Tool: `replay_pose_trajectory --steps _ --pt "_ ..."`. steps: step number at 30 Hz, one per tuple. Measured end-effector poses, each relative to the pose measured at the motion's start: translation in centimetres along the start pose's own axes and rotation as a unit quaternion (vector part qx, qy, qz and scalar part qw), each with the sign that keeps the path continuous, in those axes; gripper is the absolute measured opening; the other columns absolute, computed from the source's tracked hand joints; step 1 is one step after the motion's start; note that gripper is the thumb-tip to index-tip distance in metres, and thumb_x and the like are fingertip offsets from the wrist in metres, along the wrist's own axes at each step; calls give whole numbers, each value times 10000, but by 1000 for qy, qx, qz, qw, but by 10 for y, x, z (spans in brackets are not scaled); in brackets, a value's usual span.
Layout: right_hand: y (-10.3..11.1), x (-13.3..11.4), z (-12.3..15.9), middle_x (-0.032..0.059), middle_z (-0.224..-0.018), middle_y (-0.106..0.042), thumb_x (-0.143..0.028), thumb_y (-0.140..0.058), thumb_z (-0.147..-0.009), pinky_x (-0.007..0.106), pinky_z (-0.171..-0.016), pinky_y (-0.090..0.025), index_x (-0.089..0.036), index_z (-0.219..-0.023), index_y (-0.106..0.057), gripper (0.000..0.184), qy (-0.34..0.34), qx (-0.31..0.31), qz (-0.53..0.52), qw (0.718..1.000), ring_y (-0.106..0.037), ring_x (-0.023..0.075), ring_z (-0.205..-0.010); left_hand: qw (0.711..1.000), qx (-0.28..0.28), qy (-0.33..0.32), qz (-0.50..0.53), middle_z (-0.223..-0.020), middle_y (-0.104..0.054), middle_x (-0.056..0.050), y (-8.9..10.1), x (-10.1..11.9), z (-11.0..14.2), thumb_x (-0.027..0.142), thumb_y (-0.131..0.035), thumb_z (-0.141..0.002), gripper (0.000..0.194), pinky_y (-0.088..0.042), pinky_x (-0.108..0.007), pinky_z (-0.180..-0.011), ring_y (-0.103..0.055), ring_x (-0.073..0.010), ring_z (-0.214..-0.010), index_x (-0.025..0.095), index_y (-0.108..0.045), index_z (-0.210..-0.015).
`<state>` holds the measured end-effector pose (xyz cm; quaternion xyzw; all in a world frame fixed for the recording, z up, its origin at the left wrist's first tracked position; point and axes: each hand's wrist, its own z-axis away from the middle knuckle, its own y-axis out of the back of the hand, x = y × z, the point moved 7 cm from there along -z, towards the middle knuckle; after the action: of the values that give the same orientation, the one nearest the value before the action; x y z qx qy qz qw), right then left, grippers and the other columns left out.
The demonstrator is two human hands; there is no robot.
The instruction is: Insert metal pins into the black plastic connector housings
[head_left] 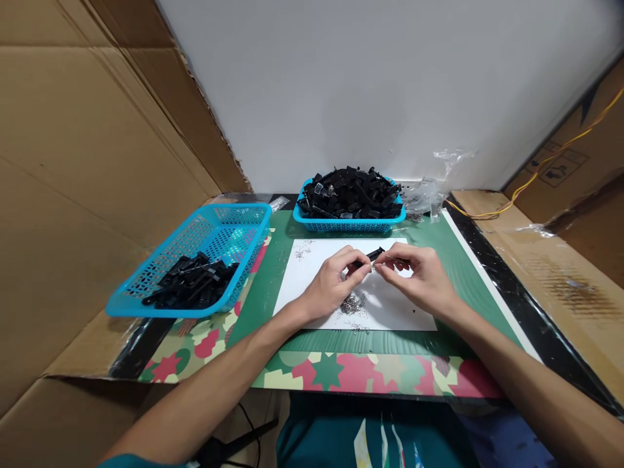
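Above a white paper sheet point(297, 289), my left hand point(330, 281) is closed around a slim black plastic part point(376, 253), whose far end sticks out past the fingers. My right hand point(423, 278) meets it from the other side, thumb and fingertips pinched at the part's near end. Whatever sits in that pinch is too small to make out. Below my hands lies a pile of tiny metal pieces point(351, 303), partly covered by the left hand. A few more metal bits point(301, 251) are scattered at the sheet's upper left corner.
At the back stands a blue basket point(348, 225) heaped with black plastic parts point(351, 192). Another blue basket point(244, 224) on the left holds a smaller heap point(195, 283). Crumpled clear plastic point(424, 198) and a yellow cable point(531, 179) lie at the right; cardboard point(73, 162) walls the left.
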<state>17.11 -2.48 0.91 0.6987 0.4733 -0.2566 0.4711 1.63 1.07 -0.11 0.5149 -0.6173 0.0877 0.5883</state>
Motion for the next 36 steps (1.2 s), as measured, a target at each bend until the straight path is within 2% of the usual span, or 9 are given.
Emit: replay_pose_trajectory --steps 3,7,9,12,15,18,32,36 --pt "2 0 0 -8 -725 -671 -167 -716 -877 284 -605 -417 -198 -855 -774 69 8 9 -12 1000 -565 142 -662 1000 3 -10 10 -962 -605 -24 1 -1 1 351 -530 -1066 230 -423 -299 -854 -574 -172 -928 182 -668 -993" --pt "7 -11 4 8 -774 -707 -106 -711 -846 294 -632 -447 -204 -874 -779 123 63 41 11 997 -594 153 -687 999 20 -16 35 -1040 -624 -42 3 -4 1 355 -464 -1092 255 -432 -325 -921 -587 -188 -997 202 -668 -1093" --pt "10 -18 7 14 -771 -702 -88 -708 -841 300 -636 -456 -203 -876 -775 138 93 59 37 993 -603 161 -692 997 37 -13 65 -1131 -626 -55 4 -6 2 364 -519 -1072 215 -445 -332 -938 -591 -202 -1064 226 -622 -1201" --pt "10 -28 11 29 -760 -687 -91 -703 -863 313 -642 -470 -197 -876 -755 119 148 79 76 983 -600 177 -701 991 57 -8 118 -1152 -620 -54 5 -9 2 358 -672 -995 368 -471 -308 -872 -608 -204 -1063 266 -535 -1324" --pt "7 -36 14 33 -732 -663 -80 -678 -897 321 -641 -470 -197 -860 -724 130 213 90 116 966 -561 177 -681 989 68 -6 135 -1101 -630 -36 4 -10 2 320 -776 -923 473 -466 -268 -794 -624 -176 -990 278 -544 -1334" --pt "2 -41 17 28 -696 -645 -43 -660 -899 315 -618 -453 -196 -841 -700 168 261 94 152 949 -512 171 -653 988 72 -7 138 -1096 -643 -32 3 -9 3 285 -807 -898 483 -477 -254 -805 -632 -164 -989 277 -578 -1323" --pt "-3 -37 17 34 -679 -667 -43 -653 -909 324 -611 -458 -192 -831 -699 174 263 64 135 953 -523 175 -642 987 60 -7 146 -1223 -667 -77 2 -10 2 274 -795 -904 422 -530 -283 -848 -652 -201 -1061 237 -638 -1293" --pt "-5 -33 17 42 -709 -691 -39 -662 -901 323 -619 -473 -188 -819 -700 174 252 50 119 959 -555 182 -672 991 30 5 127 -1202 -718 -79 -2 -10 3 258 -743 -944 414 -508 -280 -746 -659 -171 -909 241 -678 -1353"
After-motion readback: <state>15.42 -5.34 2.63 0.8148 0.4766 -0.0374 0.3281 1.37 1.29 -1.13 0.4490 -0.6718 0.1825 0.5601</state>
